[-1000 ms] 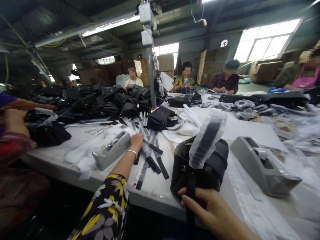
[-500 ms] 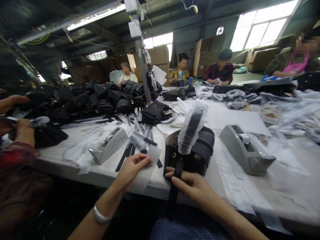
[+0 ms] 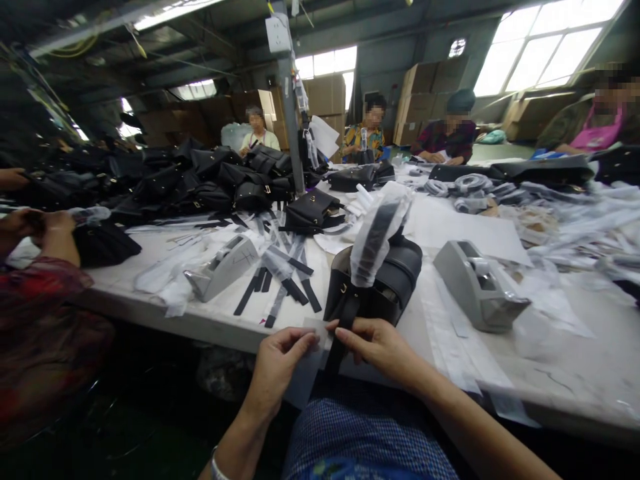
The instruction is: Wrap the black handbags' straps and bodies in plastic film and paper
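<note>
A black handbag [image 3: 397,273] stands at the table's front edge, its handle [image 3: 379,233] wrapped in translucent white film. From its front a black strap [image 3: 336,357] hangs down over the edge. My right hand [image 3: 373,340] is closed around this strap, thumb on top. Between the thumb and fingers of my left hand [image 3: 286,357] is a thin translucent sheet [image 3: 305,377]. That sheet's upper corner reaches the fingertips of my right hand, beside the strap; whether both hands grip it I cannot tell.
Grey tape dispensers stand left [image 3: 223,267] and right [image 3: 477,287] of the bag. Black strap pieces [image 3: 283,273] lie near the left one. A heap of black bags [image 3: 200,177] covers the back left. A co-worker's hands [image 3: 57,230] work at far left.
My left hand has moved right and lower, bringing the sheet up to the strap and my right fingertips. The view has shifted slightly; the bag still stands at the table's edge.
</note>
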Available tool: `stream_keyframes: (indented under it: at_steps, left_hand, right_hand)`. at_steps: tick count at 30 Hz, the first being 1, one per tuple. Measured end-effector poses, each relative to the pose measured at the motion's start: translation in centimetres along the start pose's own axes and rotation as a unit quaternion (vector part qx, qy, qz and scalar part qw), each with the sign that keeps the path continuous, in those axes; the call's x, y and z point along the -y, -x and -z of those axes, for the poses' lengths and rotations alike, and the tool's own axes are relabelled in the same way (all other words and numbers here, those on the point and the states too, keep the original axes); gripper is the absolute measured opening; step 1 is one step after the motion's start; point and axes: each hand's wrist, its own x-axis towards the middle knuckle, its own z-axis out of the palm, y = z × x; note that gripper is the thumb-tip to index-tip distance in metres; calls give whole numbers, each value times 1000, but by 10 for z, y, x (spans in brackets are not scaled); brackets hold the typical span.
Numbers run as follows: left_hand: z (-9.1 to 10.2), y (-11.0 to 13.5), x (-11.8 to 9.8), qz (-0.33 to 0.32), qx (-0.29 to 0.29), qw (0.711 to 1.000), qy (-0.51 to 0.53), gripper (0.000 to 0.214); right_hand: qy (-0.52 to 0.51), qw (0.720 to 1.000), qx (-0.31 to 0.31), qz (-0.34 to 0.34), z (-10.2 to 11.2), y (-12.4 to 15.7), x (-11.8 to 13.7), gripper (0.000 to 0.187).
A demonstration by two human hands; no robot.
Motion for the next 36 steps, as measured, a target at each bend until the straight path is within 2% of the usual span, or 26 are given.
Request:
stream_keyframes:
  at_steps: [3,6,14,20,27,36]
  left_hand:
    - [13,11,7,12,-13,1000,-1,28]
    - [22,25,13,26,-21,999,-5,26]
    - [30,50,26,63,-22,998,3,29]
    - [29,50,25,72,-13,997,10,31]
    - [23,48,20,61,7,998,15,27]
    - [23,43,24,53,25,998,24,27]
  right_hand:
    - [-17,1000,0,-16,1,1,2,50]
    - [-32,999,-25,-6,-1,0,1,51]
    - [-89,992,-89,23,-13,-6,-2,48]
    - [-74,994,-82,25,-17,-9,3,44]
    - [-41,996,-79,32,-18,-12,-5,44]
    - [-56,993,-94,33,-17,-10,-3,44]
